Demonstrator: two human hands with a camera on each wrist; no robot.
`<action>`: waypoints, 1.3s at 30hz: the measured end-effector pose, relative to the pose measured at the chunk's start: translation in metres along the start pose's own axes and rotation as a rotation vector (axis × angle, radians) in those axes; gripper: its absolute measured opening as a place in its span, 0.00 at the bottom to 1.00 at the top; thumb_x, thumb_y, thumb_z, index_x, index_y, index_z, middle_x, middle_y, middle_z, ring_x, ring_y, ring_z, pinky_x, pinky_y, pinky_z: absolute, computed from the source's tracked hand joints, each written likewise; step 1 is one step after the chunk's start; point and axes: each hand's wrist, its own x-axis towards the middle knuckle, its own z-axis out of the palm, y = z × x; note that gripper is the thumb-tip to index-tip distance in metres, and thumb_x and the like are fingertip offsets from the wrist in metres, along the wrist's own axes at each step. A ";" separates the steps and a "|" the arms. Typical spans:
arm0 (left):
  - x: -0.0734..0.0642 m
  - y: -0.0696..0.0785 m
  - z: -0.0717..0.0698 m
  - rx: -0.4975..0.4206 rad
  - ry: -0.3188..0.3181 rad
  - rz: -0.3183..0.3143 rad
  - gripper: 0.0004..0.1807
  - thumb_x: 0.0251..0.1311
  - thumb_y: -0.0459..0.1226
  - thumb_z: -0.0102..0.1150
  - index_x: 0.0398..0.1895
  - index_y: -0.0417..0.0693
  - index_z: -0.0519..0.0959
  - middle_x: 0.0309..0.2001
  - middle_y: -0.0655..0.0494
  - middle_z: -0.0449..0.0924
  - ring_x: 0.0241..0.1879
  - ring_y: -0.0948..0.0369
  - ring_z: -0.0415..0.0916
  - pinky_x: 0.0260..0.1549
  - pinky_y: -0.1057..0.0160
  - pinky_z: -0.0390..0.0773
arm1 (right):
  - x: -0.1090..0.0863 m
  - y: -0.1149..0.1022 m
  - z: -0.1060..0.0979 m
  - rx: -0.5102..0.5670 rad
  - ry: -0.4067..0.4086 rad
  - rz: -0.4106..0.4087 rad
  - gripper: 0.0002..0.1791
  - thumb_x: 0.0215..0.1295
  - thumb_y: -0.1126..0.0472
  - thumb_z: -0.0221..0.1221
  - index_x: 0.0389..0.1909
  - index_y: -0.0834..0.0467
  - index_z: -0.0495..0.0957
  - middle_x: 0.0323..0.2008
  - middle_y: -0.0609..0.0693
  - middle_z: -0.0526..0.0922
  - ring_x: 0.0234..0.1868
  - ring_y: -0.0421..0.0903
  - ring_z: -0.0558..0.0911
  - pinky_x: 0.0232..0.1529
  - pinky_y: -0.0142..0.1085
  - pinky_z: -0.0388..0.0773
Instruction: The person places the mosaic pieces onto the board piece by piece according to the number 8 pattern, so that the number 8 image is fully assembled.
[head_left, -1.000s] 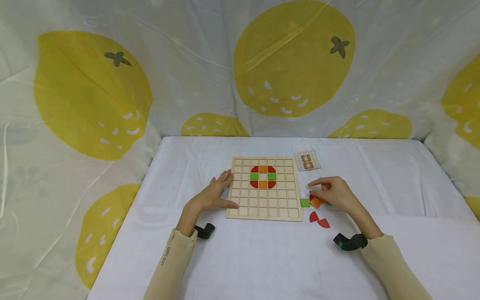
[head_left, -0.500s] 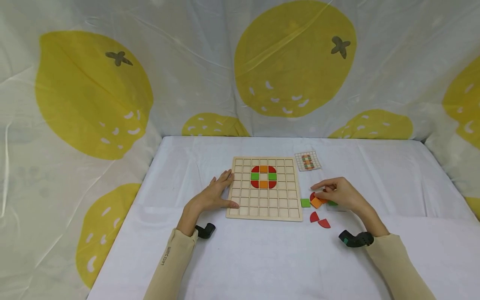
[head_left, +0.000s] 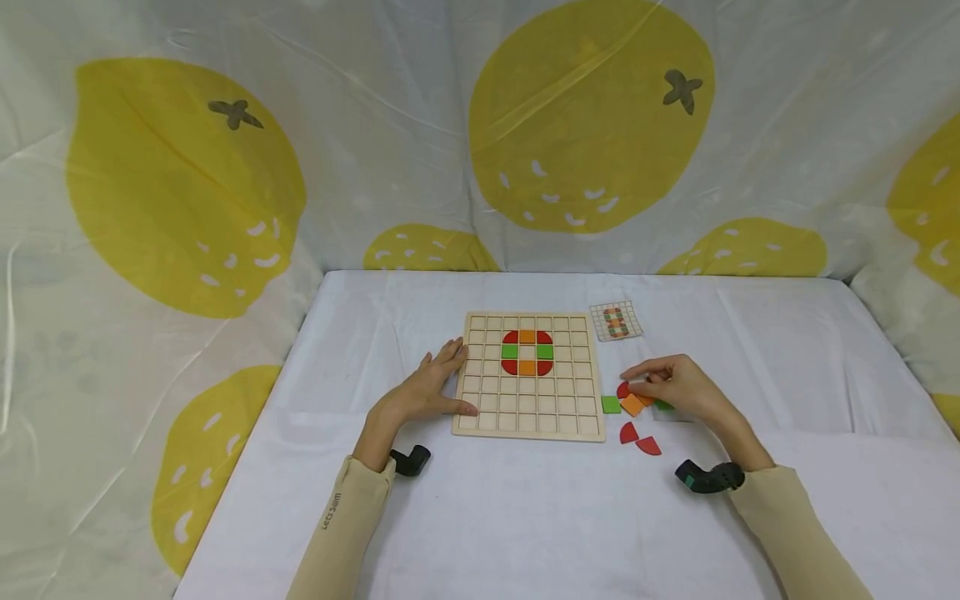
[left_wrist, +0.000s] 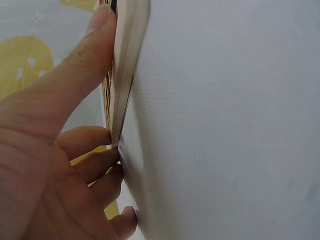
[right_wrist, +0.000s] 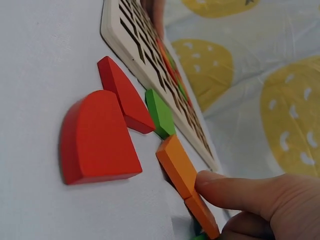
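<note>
A wooden grid board (head_left: 527, 427) lies on the table, with a ring of red, orange and green tiles set in its upper middle cells. My left hand (head_left: 423, 392) rests at the board's left edge, thumb over the near-left corner; in the left wrist view the thumb (left_wrist: 75, 80) lies along the rim. My right hand (head_left: 682, 387) is low over a small pile, thumb and index fingertips by a red tile (head_left: 623, 390). Whether they pinch it is hidden. Beside the thumb are orange tiles (right_wrist: 177, 165), and in the right wrist view the thumb appears against them.
A pattern card (head_left: 617, 321) lies beyond the board's right side. Two red quarter-circle tiles (right_wrist: 102, 140) and a green square tile (head_left: 611, 405) lie near the pile. Another green tile (head_left: 663, 405) is partly under my right hand. A lemon-print cloth (head_left: 592, 125) hangs behind the table.
My right hand has shifted slightly right, and its thumb and index finger have drawn closer. The red tile by its fingertips has moved slightly. The left hand stays on the board.
</note>
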 end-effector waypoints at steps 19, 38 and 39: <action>0.002 0.000 0.001 0.001 -0.004 0.000 0.62 0.54 0.51 0.78 0.82 0.36 0.49 0.85 0.43 0.37 0.85 0.46 0.33 0.83 0.39 0.35 | -0.001 -0.004 0.004 -0.140 0.131 -0.013 0.17 0.62 0.55 0.73 0.48 0.60 0.89 0.17 0.46 0.64 0.20 0.43 0.67 0.21 0.30 0.60; 0.000 0.000 0.000 0.009 0.002 0.000 0.63 0.53 0.51 0.78 0.82 0.36 0.49 0.85 0.42 0.38 0.85 0.46 0.33 0.83 0.39 0.36 | -0.001 -0.014 0.018 -0.278 0.371 0.014 0.20 0.60 0.51 0.74 0.41 0.65 0.88 0.14 0.47 0.67 0.18 0.45 0.68 0.18 0.31 0.57; 0.000 0.000 0.000 0.009 0.002 0.001 0.63 0.53 0.51 0.78 0.82 0.36 0.49 0.85 0.42 0.38 0.85 0.46 0.33 0.83 0.39 0.36 | -0.001 -0.014 0.019 -0.284 0.380 0.009 0.20 0.60 0.51 0.74 0.41 0.65 0.88 0.14 0.47 0.67 0.18 0.45 0.68 0.18 0.31 0.57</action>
